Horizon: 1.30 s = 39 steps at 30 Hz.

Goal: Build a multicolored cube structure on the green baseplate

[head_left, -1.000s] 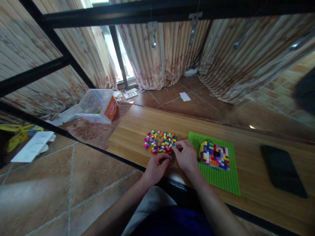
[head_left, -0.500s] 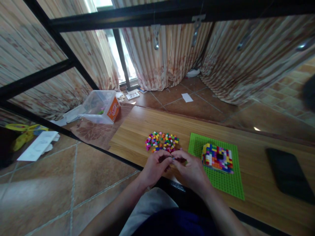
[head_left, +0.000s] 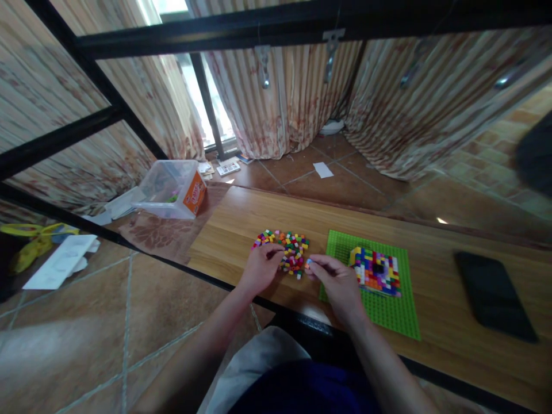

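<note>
My right hand [head_left: 338, 283] pinches a small toy brick [head_left: 309, 263], partly blue and partly orange, between thumb and fingertips. It is just left of the green baseplate [head_left: 392, 322]. On that plate stands a block of many-coloured bricks [head_left: 374, 271] with a dark square gap in its top. My left hand [head_left: 261, 268] reaches over the near left side of a pile of loose bricks [head_left: 293, 244]. Its fingers are curled and the tips pressed together; whether a brick is between them is hidden.
The wooden table [head_left: 241, 215] carries a dark phone-like slab [head_left: 494, 296] on the right. On the floor at the left is a clear plastic bin [head_left: 166, 195] with an orange label. A black metal bar [head_left: 215, 34] crosses above, before striped curtains [head_left: 276, 103].
My hands, together at the near edge of the pile before, have come apart. The left went up and left over the bricks; the right keeps a brick, now plainly visible.
</note>
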### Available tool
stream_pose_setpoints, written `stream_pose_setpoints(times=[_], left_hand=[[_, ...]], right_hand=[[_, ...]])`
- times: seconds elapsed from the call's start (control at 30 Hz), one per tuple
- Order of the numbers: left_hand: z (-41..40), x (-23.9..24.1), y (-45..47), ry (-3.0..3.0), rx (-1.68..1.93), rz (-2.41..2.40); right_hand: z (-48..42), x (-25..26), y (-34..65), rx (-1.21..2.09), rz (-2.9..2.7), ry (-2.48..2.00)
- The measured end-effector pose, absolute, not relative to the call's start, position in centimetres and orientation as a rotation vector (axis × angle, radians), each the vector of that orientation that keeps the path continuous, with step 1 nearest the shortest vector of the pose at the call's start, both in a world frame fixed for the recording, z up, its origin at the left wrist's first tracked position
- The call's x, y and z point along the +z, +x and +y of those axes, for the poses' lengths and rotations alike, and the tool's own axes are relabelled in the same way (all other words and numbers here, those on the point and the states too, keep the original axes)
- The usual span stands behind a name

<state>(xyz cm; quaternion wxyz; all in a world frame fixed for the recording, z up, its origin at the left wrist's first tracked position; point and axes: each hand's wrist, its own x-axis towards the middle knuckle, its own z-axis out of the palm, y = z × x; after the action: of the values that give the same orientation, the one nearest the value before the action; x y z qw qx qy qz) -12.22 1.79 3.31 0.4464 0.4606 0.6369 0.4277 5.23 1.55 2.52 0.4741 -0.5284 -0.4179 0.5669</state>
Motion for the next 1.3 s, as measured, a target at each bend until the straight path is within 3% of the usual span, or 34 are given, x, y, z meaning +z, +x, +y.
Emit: stream_pose_setpoints(times=[0.2,0.43,0.7,1.0,1.3], left_hand=[[2.2,3.5,-12.7,1.521,0.859,1.769],[-0.1,4.3,-10.4,1.187,0.975,1.315],[-1.3,4.3,-9.1,1.122,1.017,1.276],[-0.8,4.7,-9.9,1.692,0.927,1.482],[2.8,3.9,-13.0,1.970,0.563,1.866]], right_hand=[[1.8,2.4,4.4,1.370,-0.972,-1.277],[1.1,2.7,3.7,1.328,-0.995,-1.256],[-0.4,3.2,3.6,1.416,-0.836,-1.250],[-0.1,3.9,4.2,1.602,-0.561,-1.259],[-1.2,4.6,7.3,1.370,-0.749,-1.259]])
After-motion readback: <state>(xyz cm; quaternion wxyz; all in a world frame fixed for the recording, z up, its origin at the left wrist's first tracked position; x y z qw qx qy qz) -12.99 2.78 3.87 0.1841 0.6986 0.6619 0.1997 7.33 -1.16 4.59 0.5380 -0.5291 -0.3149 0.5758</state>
